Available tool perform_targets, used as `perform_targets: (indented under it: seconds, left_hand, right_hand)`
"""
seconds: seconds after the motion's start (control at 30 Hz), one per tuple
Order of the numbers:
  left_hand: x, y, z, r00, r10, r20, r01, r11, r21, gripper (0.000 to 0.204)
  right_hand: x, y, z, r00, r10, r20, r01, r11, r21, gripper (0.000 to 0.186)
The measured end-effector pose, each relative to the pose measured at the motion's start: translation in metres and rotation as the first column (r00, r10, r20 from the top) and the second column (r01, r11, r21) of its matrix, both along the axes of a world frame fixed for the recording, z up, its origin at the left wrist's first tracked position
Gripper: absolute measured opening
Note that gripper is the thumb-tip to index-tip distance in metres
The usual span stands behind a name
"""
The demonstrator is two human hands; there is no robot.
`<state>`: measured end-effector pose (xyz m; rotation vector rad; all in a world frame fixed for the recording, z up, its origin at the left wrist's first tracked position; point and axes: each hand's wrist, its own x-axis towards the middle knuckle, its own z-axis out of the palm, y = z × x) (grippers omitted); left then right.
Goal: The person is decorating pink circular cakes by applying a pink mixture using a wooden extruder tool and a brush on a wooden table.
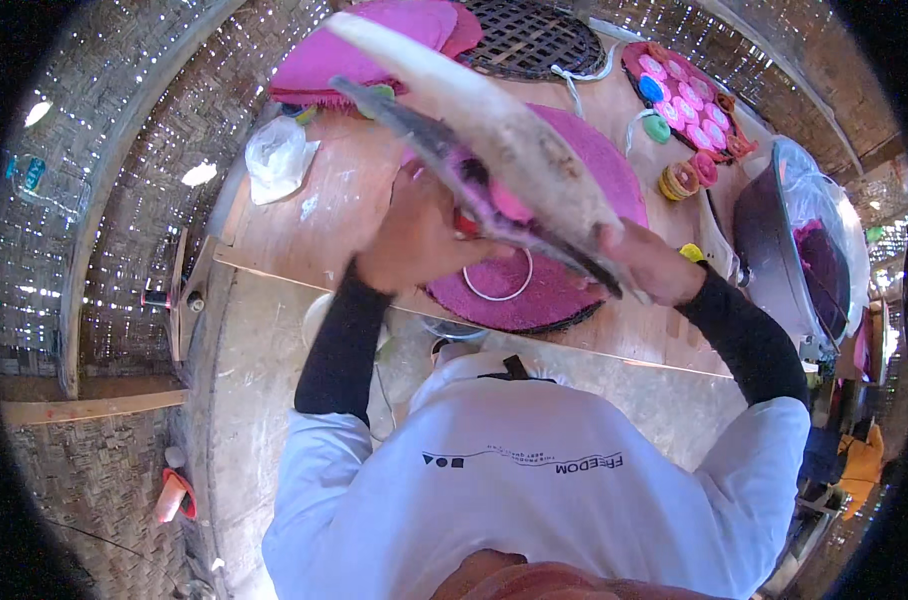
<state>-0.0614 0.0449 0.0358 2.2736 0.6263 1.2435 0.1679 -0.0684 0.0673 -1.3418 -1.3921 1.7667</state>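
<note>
Both my hands hold up a long, tilted, flat object (474, 100), pale on top with a dark, pink-stained lower layer. My left hand (414, 235) is closed at its near middle, beside a small red part (465, 223). My right hand (644, 260) grips its right end. The object hides part of each hand's fingers. Below it a large round pink mat or tray surface (539, 305) lies on the wooden table, with a thin white ring (497, 298) on it.
Pink sheets (359, 55), a dark woven tray (524, 30) and a tray of pink-white discs (689, 105) line the back. A white bag (276, 160) lies left. Small stacked rings (679, 180) and a plastic-lined bin (769, 245) stand right. Woven walls (84, 300) enclose the space.
</note>
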Motion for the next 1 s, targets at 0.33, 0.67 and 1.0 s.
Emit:
perform_targets:
  seconds: [0.33,0.67,1.0]
  left_hand:
    - [0.006,0.052,-0.036,0.053,0.097,0.994,0.988,0.14,-0.066,0.046]
    - [-0.01,0.044,-0.057,0.029,0.299,0.954,0.995,0.087,-0.058,0.035]
    - [0.0,0.034,-0.08,0.033,0.387,0.922,0.977,0.181,-0.111,0.029]
  right_hand:
    - [0.011,0.006,-0.022,0.995,0.082,0.057,-0.064,0.961,-0.27,0.059]
    - [-0.009,0.016,-0.032,0.926,0.079,0.37,-0.02,0.987,-0.159,0.068]
    - [0.001,0.011,-0.018,0.888,0.136,0.439,-0.023,0.967,-0.252,0.071]
